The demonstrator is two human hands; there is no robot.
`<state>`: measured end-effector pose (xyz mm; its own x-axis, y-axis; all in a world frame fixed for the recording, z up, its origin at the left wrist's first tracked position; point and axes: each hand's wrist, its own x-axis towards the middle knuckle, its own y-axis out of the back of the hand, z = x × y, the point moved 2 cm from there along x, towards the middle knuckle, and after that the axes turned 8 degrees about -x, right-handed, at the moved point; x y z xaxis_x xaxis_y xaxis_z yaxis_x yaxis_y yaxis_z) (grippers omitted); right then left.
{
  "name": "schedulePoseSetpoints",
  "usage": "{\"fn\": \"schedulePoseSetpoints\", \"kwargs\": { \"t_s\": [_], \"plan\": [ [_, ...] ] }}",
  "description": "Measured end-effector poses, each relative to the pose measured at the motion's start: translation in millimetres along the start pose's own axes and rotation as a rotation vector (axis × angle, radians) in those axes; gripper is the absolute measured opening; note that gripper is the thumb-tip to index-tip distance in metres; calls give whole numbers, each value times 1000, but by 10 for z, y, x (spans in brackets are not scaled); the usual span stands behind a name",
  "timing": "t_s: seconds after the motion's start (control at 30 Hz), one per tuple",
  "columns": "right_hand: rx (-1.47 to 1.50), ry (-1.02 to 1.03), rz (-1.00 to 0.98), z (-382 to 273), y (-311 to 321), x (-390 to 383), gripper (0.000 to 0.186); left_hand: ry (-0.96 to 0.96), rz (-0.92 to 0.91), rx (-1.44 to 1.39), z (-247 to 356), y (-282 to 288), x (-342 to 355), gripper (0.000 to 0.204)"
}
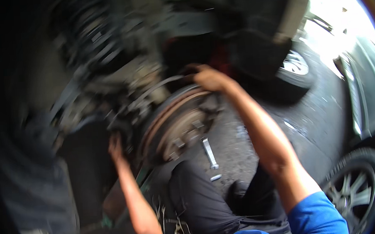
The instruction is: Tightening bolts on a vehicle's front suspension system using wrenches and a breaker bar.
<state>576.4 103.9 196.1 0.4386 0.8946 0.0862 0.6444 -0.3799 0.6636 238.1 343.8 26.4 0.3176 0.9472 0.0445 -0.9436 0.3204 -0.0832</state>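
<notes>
A brake disc [188, 129] with a rusty rim and wheel studs on its hub stands in front of me, under the raised wheel arch. My right hand [209, 78] is at its upper far edge, the fingers bent round something dark that I cannot make out. A pale hose [156, 87] runs from near those fingers towards the suspension parts. On the other side of the disc, my left hand [116, 146] reaches up beside a dark part behind the hub. Its fingers are smeared by motion, and what they touch is unclear.
An open-ended wrench [209, 153] and a small metal cylinder [215, 177] lie on the floor below the disc. A coil spring [92, 36] rises at the upper left. Another wheel [294, 64] is farther back, and a parked car's wheel [352, 189] stands at right.
</notes>
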Motion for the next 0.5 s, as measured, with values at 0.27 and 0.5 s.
{"fn": "schedulePoseSetpoints", "kwargs": {
  "t_s": [0.27,0.5],
  "plan": [
    [377,-11,-4,-21,-102,17,52,-266,24,167,-288,26,-21,65],
    [321,-65,107,-1,24,-132,71,17,105,235,564,-318,-326,60]
  ]
}}
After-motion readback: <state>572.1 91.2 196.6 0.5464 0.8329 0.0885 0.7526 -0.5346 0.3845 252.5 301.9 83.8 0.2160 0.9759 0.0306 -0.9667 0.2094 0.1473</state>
